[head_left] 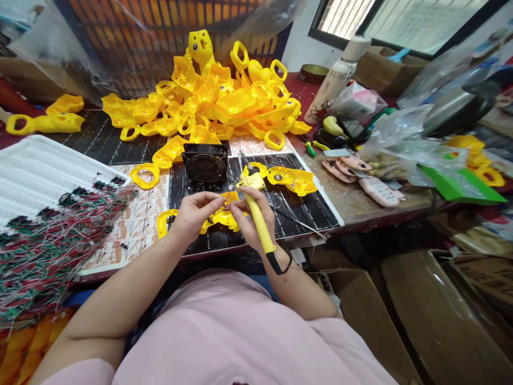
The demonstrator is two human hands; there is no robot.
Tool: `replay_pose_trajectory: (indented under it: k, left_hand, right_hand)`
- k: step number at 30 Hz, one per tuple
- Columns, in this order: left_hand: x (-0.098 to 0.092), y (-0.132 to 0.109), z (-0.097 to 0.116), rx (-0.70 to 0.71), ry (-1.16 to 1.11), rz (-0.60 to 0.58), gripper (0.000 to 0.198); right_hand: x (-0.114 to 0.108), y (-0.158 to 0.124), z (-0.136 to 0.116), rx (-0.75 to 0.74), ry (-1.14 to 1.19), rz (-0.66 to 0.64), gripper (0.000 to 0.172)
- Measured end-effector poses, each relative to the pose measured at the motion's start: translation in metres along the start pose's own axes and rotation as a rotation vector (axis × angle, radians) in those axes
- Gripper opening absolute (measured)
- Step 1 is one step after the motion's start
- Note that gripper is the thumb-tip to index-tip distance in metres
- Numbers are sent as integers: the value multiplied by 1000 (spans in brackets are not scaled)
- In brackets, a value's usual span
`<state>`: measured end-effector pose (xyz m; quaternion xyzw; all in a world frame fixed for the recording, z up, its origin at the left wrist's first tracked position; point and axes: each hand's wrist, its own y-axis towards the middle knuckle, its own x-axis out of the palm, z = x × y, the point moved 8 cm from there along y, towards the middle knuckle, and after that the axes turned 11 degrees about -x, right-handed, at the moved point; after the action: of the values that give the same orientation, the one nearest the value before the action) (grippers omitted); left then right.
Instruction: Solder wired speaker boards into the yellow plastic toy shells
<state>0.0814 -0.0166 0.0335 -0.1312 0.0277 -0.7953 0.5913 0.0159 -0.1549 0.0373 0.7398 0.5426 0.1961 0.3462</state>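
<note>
In front of me a yellow plastic shell half (225,219) lies on the black-printed mat, its inside facing up. My left hand (196,214) is closed, thumb and fingertips pinched over the shell; what they pinch is too small to make out. My right hand (256,214) carries a yellow-handled soldering iron (256,214) in the crook of the thumb, its tip pointing up and away. The right fingertips also meet at the shell, close to the left ones. Another pair of yellow shell halves (294,179), with a round metal part and thin wires inside, lies just behind.
A small black fan (205,163) stands behind my hands, before a big heap of yellow shells (236,101). Wired circuit boards (60,251) hang over a white tray (52,176) at left. At right are a bottle (334,80), pink shells (379,191) and cardboard boxes (433,305).
</note>
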Motion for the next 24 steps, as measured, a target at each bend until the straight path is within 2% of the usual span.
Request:
replay_pose_trajectory:
  k: [4, 8, 12, 15, 19, 24]
  left_hand:
    - [-7, 0, -2, 34, 105, 4, 44]
    - [-10, 0, -2, 141, 215, -14, 32]
    - [-10, -1, -3, 205, 294, 12, 30]
    - [-7, -2, -8, 175, 271, -25, 31]
    - [-5, -1, -10, 41, 140, -110, 40]
    - [-15, 9, 14, -56, -58, -143, 49]
  right_hand:
    - [0, 0, -6, -60, -78, -72, 42]
    - [3, -2, -10, -98, -134, -127, 40]
    - [6, -4, -9, -113, -194, -186, 38]
    - [9, -5, -9, -121, -174, -199, 37]
    - [7, -7, -5, -78, -155, -155, 34]
    - [-17, -5, -3, -68, -169, -8, 32]
